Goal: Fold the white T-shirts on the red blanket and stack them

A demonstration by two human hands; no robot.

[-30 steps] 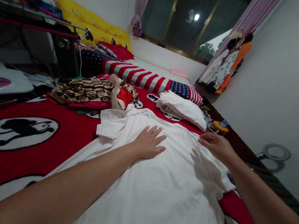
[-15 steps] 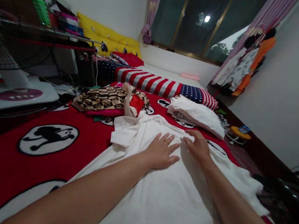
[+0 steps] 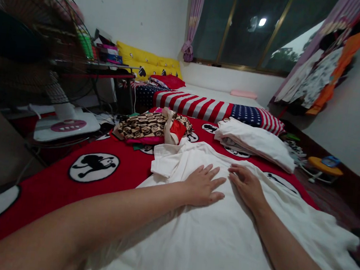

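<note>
A white shirt (image 3: 208, 239) lies spread flat on a red blanket (image 3: 51, 182) printed with black-and-white figures. My left hand (image 3: 205, 186) rests palm down on the shirt's upper middle, fingers stretched out. My right hand (image 3: 247, 185) lies flat on the shirt right beside it, fingers also extended, the two hands almost touching. Neither hand holds anything. The shirt's left sleeve (image 3: 164, 163) is folded over near the collar.
A folded white garment (image 3: 255, 142) lies beyond my right hand. A pile of brown checked and red clothes (image 3: 153, 128) sits beyond the collar. A standing fan (image 3: 24, 60) is at the left. A striped flag-pattern cover (image 3: 214, 108), yellow pillows (image 3: 149, 62) and hanging clothes (image 3: 325, 77) lie farther off.
My right hand slid left from the shirt's right edge to beside my left hand. The view has swung left, bringing the fan into sight.
</note>
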